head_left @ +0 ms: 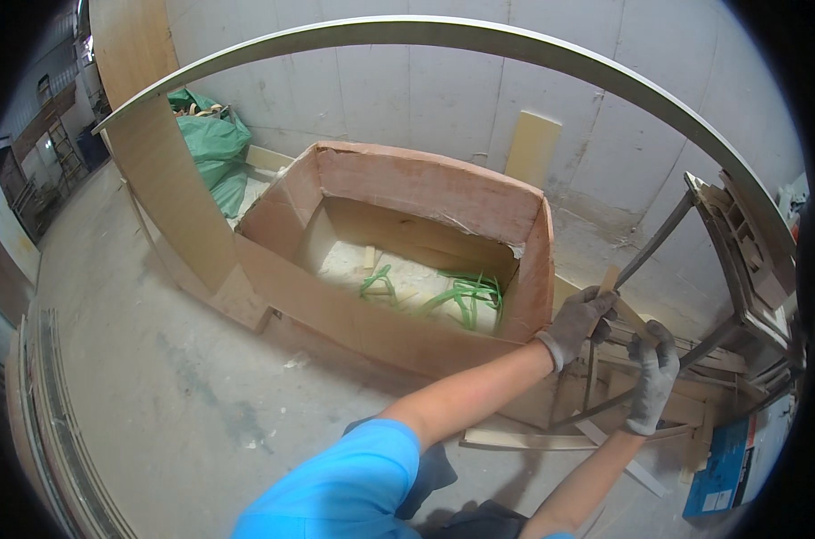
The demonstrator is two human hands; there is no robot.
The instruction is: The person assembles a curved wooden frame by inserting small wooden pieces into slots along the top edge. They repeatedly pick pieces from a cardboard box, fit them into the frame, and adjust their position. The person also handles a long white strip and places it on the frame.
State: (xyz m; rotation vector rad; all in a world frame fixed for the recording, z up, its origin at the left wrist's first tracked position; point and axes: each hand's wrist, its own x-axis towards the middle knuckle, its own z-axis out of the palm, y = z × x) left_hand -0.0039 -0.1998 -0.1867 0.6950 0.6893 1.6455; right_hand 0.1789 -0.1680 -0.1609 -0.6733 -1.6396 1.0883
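Both my hands wear grey work gloves and reach to the right, beyond the big wooden box. My left hand [578, 325] is closed around a short flat wood strip [608, 282], whose upper end sticks out above the fingers. Close beside it, my right hand [656, 375] grips another light wood strip [637, 322] that slants up toward the left hand. The two strips lie very near each other; whether they touch I cannot tell. Below and behind the hands, several loose wood pieces [686, 406] lie among the legs of a metal frame.
The open box [434, 193] holds green strapping [466, 301] and wood scraps. A long pale panel edge [398, 31] arches across the back. The metal rack [663, 241] carries boards at right. A blue carton [720, 463] and green sack [214, 148] stand on the floor.
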